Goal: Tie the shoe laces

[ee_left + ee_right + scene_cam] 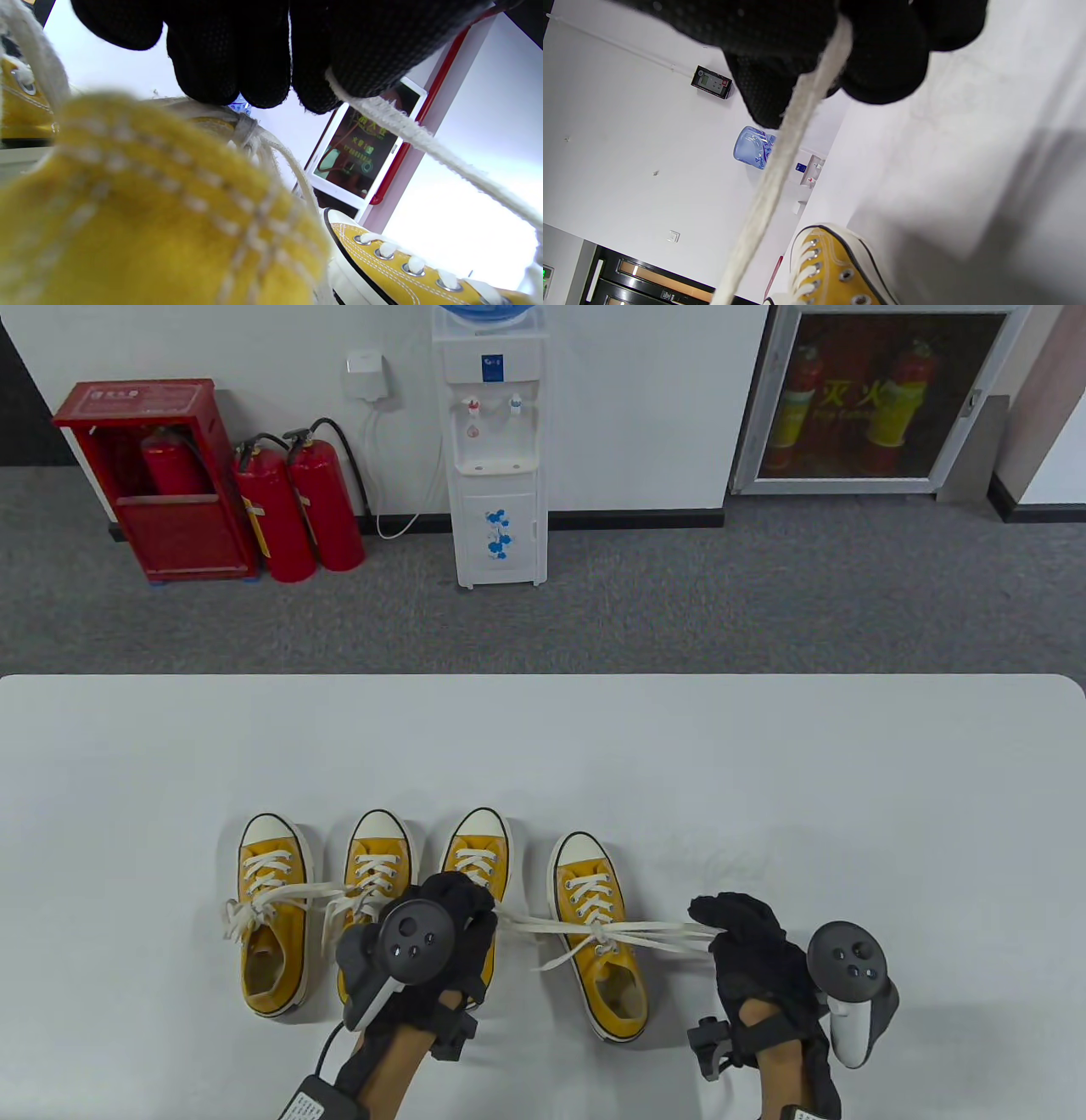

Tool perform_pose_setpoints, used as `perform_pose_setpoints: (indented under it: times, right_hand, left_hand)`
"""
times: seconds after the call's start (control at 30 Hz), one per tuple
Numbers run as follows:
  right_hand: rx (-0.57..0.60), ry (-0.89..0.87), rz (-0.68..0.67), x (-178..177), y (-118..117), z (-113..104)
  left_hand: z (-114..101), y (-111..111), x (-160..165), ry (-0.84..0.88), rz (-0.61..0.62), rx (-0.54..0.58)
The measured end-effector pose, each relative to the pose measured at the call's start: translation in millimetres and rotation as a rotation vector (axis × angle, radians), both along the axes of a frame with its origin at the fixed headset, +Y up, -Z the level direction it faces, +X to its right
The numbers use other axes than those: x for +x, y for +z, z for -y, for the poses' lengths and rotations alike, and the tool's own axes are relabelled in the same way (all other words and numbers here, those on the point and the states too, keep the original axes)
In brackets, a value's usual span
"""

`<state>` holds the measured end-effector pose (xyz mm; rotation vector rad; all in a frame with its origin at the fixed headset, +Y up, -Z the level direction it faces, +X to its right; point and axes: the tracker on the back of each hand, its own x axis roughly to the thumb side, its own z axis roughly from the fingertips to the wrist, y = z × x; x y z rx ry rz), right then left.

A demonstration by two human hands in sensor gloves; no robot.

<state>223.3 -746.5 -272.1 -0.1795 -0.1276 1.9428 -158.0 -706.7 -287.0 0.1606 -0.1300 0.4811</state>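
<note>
Four yellow canvas shoes stand in a row on the white table (764, 780). The rightmost shoe (594, 984) has a knot (601, 935) at its tongue, and its white lace is stretched out to both sides. My left hand (475, 903) hovers over the third shoe (475, 848) and pinches the left lace end (534, 926). My right hand (721, 925), right of that shoe, grips the right lace strands (670, 935). In the left wrist view my fingertips (263, 63) pinch the taut lace (424, 144). The right wrist view shows the lace (780, 161) running from my curled fingers (882, 63) down toward the shoe (835, 271).
The leftmost shoe (271, 967) and the second shoe (377, 857) carry loose bows at their tongues. Beyond the table's far edge stand a water dispenser (496, 449) and red fire extinguishers (297, 509) on grey carpet.
</note>
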Motion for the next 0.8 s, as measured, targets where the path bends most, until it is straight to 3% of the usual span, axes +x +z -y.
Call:
perform_pose_setpoints:
  times: [0.53,0.8]
  right_hand:
    - [0.165,0.108,-0.108,-32,7,-25]
    - [0.172,0.25,-0.165,-51,9,-28]
  left_hand:
    - [-5,5,3,-0.033,0.047,0.011]
    - [-10,11,13,-0.183,0.111,-0.025]
